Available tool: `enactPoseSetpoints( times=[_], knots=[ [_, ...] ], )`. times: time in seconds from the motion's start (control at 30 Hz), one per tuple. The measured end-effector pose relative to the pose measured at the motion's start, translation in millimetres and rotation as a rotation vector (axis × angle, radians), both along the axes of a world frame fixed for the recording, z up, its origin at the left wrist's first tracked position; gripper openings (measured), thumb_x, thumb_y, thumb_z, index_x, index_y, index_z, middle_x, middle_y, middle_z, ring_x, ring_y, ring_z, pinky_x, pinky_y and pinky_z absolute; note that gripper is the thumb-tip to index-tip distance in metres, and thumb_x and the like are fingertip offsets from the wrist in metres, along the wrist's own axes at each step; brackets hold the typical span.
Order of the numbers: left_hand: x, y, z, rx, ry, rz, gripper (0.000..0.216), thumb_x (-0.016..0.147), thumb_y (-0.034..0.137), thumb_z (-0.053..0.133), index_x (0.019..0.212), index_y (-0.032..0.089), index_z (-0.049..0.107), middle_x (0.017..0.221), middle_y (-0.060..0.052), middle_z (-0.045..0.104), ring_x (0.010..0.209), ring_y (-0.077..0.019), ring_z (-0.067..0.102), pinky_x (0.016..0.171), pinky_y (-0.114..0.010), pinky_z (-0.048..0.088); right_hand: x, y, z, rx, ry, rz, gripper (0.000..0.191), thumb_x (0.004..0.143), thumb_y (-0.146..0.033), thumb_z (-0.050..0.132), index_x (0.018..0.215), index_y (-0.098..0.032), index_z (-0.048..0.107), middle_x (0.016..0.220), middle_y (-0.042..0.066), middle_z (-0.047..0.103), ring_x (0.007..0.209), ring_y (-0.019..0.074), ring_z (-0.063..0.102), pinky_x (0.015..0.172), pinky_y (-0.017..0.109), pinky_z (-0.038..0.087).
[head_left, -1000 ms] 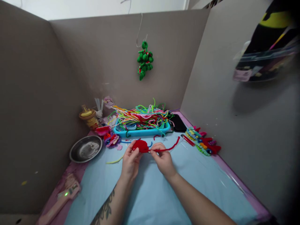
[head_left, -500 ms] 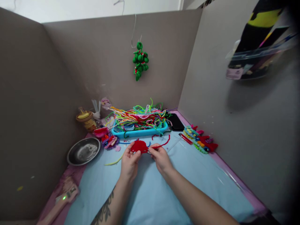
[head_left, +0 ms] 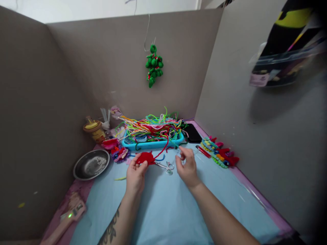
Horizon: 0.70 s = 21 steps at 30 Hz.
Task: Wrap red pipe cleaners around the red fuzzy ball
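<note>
A flat red crocheted piece (head_left: 145, 158) is pinched between the thumb and fingers of my left hand (head_left: 135, 174). Its red yarn tail (head_left: 162, 149) runs up and right towards the tray. To the right, my right hand (head_left: 187, 166) hovers over the cloth, fingers curled and thumb apart from the forefinger; I make out nothing in it. Between the hands lie small scissors (head_left: 168, 168), their blades partly under the red piece. A blue yarn strand (head_left: 160, 158) lies just behind them.
A blue tray (head_left: 143, 147) heaped with coloured yarn stands behind my hands. Left are a metal bowl (head_left: 83, 172), a cup (head_left: 96, 131) and a crocheted flower-like piece (head_left: 119, 154). Right are a black phone (head_left: 193, 133), a red cutter (head_left: 203, 151) and crocheted pieces (head_left: 219, 154). Grey panels (head_left: 173, 78) enclose the table.
My right hand has let go of the red piece's yarn tail and moved right. The left hand has shifted slightly left with the red piece, and the scissors now show.
</note>
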<state>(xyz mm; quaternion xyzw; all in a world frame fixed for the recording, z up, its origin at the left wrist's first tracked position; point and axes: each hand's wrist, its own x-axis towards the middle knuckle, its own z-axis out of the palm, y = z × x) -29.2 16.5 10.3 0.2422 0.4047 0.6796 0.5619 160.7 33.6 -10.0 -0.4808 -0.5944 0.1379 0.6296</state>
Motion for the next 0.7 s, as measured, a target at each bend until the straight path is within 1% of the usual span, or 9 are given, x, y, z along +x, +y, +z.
enactPoseSetpoints(
  times=[0.07, 0.1, 0.17, 0.27, 0.4, 0.47, 0.53, 0.6, 0.7],
  knots=[
    [-1, 0, 0.8, -0.008, 0.008, -0.017, 0.058, 0.054, 0.017, 0.080, 0.107, 0.017, 0.055, 0.088, -0.004, 0.071, 0.078, -0.0144, 0.067, 0.076, -0.025, 0.049, 2, 0, 1.4, 0.025, -0.262, 0.051, 0.044, 0.079, -0.014, 0.051, 0.120, -0.028, 0.054, 0.095, 0.006, 0.049, 0.082, 0.0192, 0.053, 0.077, 0.036, 0.046],
    [-1, 0, 1.3, -0.020, 0.006, -0.036, 0.058, 0.054, 0.016, 0.080, 0.107, 0.017, 0.055, 0.088, -0.005, 0.071, 0.077, -0.0150, 0.067, 0.076, -0.026, 0.049, 2, 1, 1.1, -0.001, -0.351, 0.056, 0.046, 0.079, -0.013, 0.050, 0.123, -0.029, 0.053, 0.095, 0.007, 0.047, 0.082, 0.0199, 0.053, 0.077, 0.036, 0.046],
    [-2, 0, 2.5, -0.050, -0.009, -0.082, 0.058, 0.054, 0.015, 0.080, 0.107, 0.016, 0.056, 0.087, -0.005, 0.072, 0.077, -0.0163, 0.068, 0.075, -0.027, 0.050, 1, 5, -1.4, -0.066, -0.455, 0.018, 0.046, 0.078, -0.012, 0.051, 0.121, -0.028, 0.056, 0.094, 0.007, 0.045, 0.079, 0.0206, 0.052, 0.073, 0.037, 0.047],
    [-2, -1, 4.5, -0.071, -0.033, -0.130, 0.056, 0.056, 0.014, 0.078, 0.106, 0.016, 0.055, 0.088, -0.006, 0.072, 0.078, -0.0171, 0.068, 0.075, -0.027, 0.051, 1, 11, -7.3, -0.094, -0.505, -0.023, 0.035, 0.079, -0.013, 0.052, 0.109, -0.026, 0.064, 0.088, 0.006, 0.047, 0.078, 0.0212, 0.052, 0.071, 0.037, 0.048],
    [-7, 0, 5.3, -0.054, -0.058, -0.138, 0.051, 0.060, 0.012, 0.075, 0.106, 0.016, 0.055, 0.092, -0.006, 0.071, 0.081, -0.0166, 0.068, 0.077, -0.028, 0.051, 2, 16, -12.0, -0.073, -0.499, 0.038, 0.025, 0.080, -0.012, 0.052, 0.094, -0.025, 0.068, 0.086, 0.007, 0.054, 0.084, 0.0225, 0.052, 0.074, 0.037, 0.047],
    [-10, 1, 4.7, -0.052, -0.076, -0.123, 0.048, 0.061, 0.011, 0.074, 0.105, 0.017, 0.056, 0.093, -0.005, 0.071, 0.082, -0.0158, 0.067, 0.077, -0.027, 0.051, 1, 16, -12.3, -0.071, -0.440, 0.094, 0.024, 0.079, -0.010, 0.051, 0.087, -0.024, 0.069, 0.085, 0.007, 0.058, 0.084, 0.0222, 0.053, 0.075, 0.037, 0.047],
    [-12, 3, 3.4, -0.055, -0.088, -0.114, 0.045, 0.061, 0.011, 0.073, 0.103, 0.018, 0.056, 0.094, -0.005, 0.070, 0.083, -0.0148, 0.067, 0.077, -0.026, 0.051, 0, 14, -11.8, -0.100, -0.311, 0.165, 0.023, 0.078, -0.010, 0.051, 0.081, -0.023, 0.069, 0.082, 0.006, 0.060, 0.081, 0.0208, 0.055, 0.074, 0.036, 0.047],
    [-14, 4, 1.7, -0.059, -0.081, -0.111, 0.045, 0.062, 0.011, 0.073, 0.104, 0.018, 0.056, 0.094, -0.004, 0.070, 0.083, -0.0142, 0.067, 0.077, -0.026, 0.051, -3, 11, -10.5, -0.180, -0.095, 0.230, 0.018, 0.077, -0.013, 0.053, 0.078, -0.022, 0.069, 0.078, 0.005, 0.063, 0.076, 0.0196, 0.058, 0.071, 0.034, 0.048],
    [-13, 5, -1.4, -0.065, -0.059, -0.108, 0.048, 0.062, 0.013, 0.073, 0.106, 0.019, 0.056, 0.094, -0.004, 0.070, 0.083, -0.0141, 0.067, 0.078, -0.026, 0.051, -11, 7, -7.2, -0.351, 0.354, 0.317, 0.008, 0.074, -0.026, 0.062, 0.077, -0.021, 0.067, 0.068, 0.002, 0.065, 0.065, 0.0186, 0.061, 0.063, 0.033, 0.049]
  ],
)
